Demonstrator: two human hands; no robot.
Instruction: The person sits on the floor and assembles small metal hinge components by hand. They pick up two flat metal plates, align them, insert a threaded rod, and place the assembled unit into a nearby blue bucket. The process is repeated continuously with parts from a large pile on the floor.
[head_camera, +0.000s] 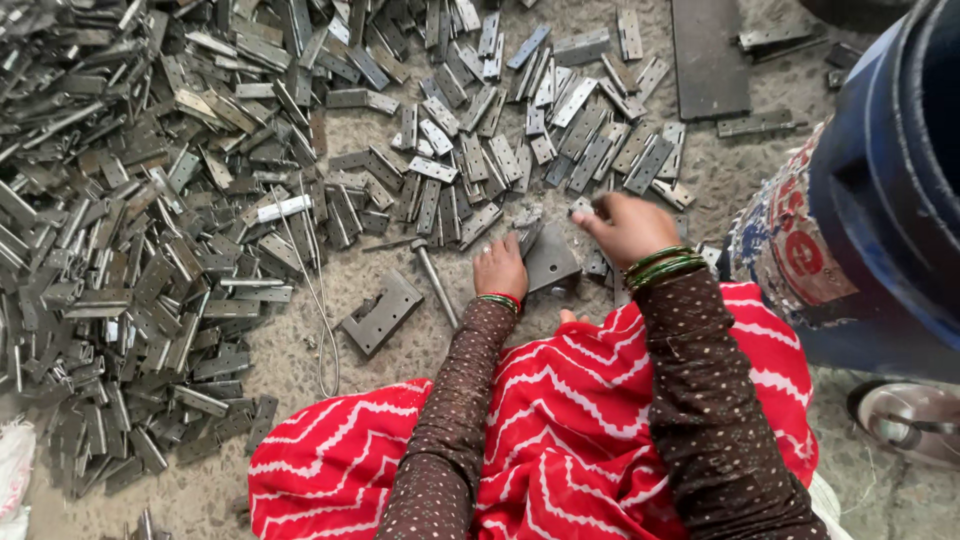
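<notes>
Hinge leaf (552, 262), a flat grey metal plate, lies on the rough concrete floor (280, 360) just beyond the person's knees, between the two hands. Its long axis runs diagonally, from the near right corner up toward the far left, and it looks slightly tipped up on its left edge.

Left hand (499, 268) rests palm down on the floor, fingers loosely bent, their tips touching the plate's left edge; whether they pinch it cannot be told. Right hand (625, 226) hovers a little farther out, knuckles up, fingers curled in and pinched on a small metal piece (584, 207) at their tips. Both forearms wear dotted brown sleeves and green bangles above a red patterned skirt (560, 420).

Left of the near hand lie a metal rod (436, 284), an open hinge (381, 313) and a bent wire loop (322, 320).

To the right stands a blue plastic drum (890, 190); its contents are out of sight. Farther off, loose hinges (480, 170) fan across the floor, and a deep heap of hinges (120, 230) fills the left side. A dark flat plate (710, 55) lies at the far edge.
</notes>
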